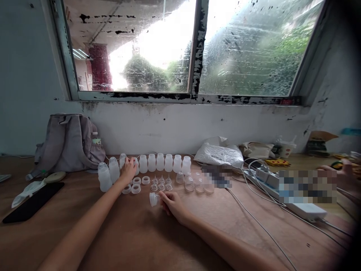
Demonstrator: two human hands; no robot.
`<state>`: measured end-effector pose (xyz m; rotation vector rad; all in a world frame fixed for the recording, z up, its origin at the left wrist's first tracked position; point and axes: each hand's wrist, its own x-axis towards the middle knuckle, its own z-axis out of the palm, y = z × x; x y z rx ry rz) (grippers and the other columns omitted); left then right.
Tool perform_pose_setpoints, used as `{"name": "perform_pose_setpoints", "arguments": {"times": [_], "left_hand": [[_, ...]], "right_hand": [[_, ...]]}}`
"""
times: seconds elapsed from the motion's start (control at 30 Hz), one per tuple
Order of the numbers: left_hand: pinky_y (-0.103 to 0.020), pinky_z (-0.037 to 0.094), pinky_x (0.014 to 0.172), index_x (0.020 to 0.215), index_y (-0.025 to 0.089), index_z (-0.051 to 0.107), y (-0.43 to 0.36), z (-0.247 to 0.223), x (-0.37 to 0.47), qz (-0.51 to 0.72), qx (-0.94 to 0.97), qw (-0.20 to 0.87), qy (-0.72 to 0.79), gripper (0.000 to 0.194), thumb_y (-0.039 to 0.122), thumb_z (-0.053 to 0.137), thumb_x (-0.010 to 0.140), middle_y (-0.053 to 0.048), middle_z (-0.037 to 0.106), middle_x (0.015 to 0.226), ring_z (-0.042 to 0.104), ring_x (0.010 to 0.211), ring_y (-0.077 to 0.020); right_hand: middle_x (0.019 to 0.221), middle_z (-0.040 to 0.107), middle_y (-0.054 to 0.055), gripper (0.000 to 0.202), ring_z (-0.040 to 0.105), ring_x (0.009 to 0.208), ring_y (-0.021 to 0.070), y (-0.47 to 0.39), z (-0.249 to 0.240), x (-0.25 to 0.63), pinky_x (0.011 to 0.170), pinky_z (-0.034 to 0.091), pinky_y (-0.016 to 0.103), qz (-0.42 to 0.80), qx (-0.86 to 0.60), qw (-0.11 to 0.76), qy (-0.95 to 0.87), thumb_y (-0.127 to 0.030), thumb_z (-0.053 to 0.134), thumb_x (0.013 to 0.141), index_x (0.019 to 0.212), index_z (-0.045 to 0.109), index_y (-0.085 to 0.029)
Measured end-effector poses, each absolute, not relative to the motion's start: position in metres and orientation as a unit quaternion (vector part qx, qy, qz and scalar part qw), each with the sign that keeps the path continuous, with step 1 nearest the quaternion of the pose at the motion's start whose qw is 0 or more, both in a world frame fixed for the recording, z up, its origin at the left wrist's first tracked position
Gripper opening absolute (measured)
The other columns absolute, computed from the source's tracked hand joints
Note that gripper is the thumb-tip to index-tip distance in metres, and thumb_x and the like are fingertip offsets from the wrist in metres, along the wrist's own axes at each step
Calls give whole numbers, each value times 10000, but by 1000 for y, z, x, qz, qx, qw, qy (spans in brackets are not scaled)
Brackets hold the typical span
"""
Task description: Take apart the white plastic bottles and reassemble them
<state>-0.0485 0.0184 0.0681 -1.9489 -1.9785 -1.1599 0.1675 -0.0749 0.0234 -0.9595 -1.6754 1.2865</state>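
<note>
Left grip: fingers at frosted bottle, can't tell if clamped
Right grip: pinched on clear ring piece

I see a brown wooden table, twelve o'clock towards the wall. Frosted bottles stand curved from ten o'clock to one. Inside that curve lie clear rings at ten, pointed teats at twelve and domed caps at two. A grey backpack sits at ten, a black panel at nine, a silvery pouch at one, a white power strip at three.
</note>
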Motion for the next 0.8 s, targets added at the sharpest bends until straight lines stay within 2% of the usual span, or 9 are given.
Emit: {"name": "perform_pose_setpoints", "arguments": {"times": [0.17,0.27,0.4,0.53,0.6,0.7,0.73,0.8], "left_hand": [[-396,308,922,839,177,536,-1,67,-41,-425,-660,130,-606,124,254,461,778,-105,382,1136,393,1081,-254],[-360,315,939,864,193,500,-29,71,-35,-481,-691,144,-519,124,259,409,812,-79,370,1166,375,1110,-216],[-326,360,908,932,220,445,-74,63,-25,-497,-728,60,-468,135,270,359,841,-51,373,1176,383,1115,-193],[-356,343,916,923,230,435,-96,41,-16,-481,-757,-18,-441,120,275,361,840,-57,400,1179,399,1108,-196],[-373,340,913,1032,234,387,-95,33,-13,-497,-746,-71,-438,219,294,408,822,-71,433,1175,416,1102,-202],[-368,383,861,1177,213,267,-90,28,-11,-472,-738,-178,-448,527,359,531,745,-87,513,1100,494,1015,-212],[-360,397,838,1174,211,281,-89,28,-11,-445,-746,-207,-450,556,382,555,721,-80,533,1071,517,974,-211],[-341,411,804,1117,214,360,-89,29,-10,-400,-762,-239,-450,486,415,547,716,-60,554,1033,538,915,-202]], "right_hand": [[568,488,-59,312,394,338,38,-72,19,169,308,275,163,541,-347,414,-645,-462,559,681,768,517,-166],[585,494,-51,318,407,349,40,-71,18,169,319,303,167,553,-344,415,-635,-462,557,679,777,527,-161],[600,495,-43,326,409,347,37,-70,18,169,318,308,169,565,-350,435,-607,-464,559,674,750,518,-150],[602,480,-55,319,419,347,45,-67,18,170,316,308,172,587,-339,477,-559,-457,558,677,766,457,-168],[589,473,-60,309,408,341,45,-67,18,172,313,302,172,589,-330,498,-545,-468,522,704,739,415,-181],[578,465,-65,301,397,338,48,-67,18,173,314,307,175,580,-324,518,-538,-471,500,719,731,385,-193],[580,467,-64,302,400,341,50,-67,18,173,317,309,176,576,-325,521,-540,-473,500,718,735,381,-195],[598,477,-56,303,407,348,53,-66,18,173,323,310,178,558,-337,520,-552,-476,494,722,738,380,-196]]}}
